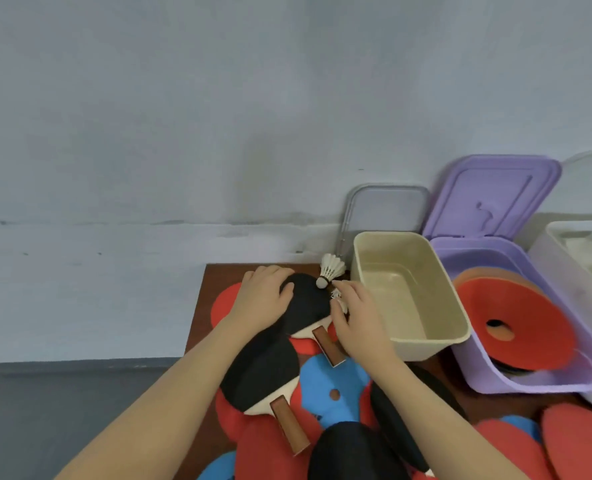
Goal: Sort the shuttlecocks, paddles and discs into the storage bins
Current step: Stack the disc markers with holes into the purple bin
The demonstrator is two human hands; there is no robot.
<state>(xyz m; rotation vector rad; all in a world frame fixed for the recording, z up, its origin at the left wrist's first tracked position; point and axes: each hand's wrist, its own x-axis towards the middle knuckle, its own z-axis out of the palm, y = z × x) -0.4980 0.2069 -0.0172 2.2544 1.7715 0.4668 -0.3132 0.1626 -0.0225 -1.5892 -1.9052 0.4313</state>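
The left hand [263, 299] lies flat, fingers spread, on a black paddle [305, 306]. The right hand [357, 317] pinches a shuttlecock [339, 296] beside the beige bin [426, 341].

The left hand [265, 299] lay flat on a black paddle [306, 306] at the far end of the brown bench [201, 327]. The right hand [355, 315] curled over a white shuttlecock [339, 299], another shuttlecock [331, 270] standing just beyond. Beside them sat an empty beige bin [426, 337], then a purple bin [530, 382] holding red discs [523, 320], its lid up
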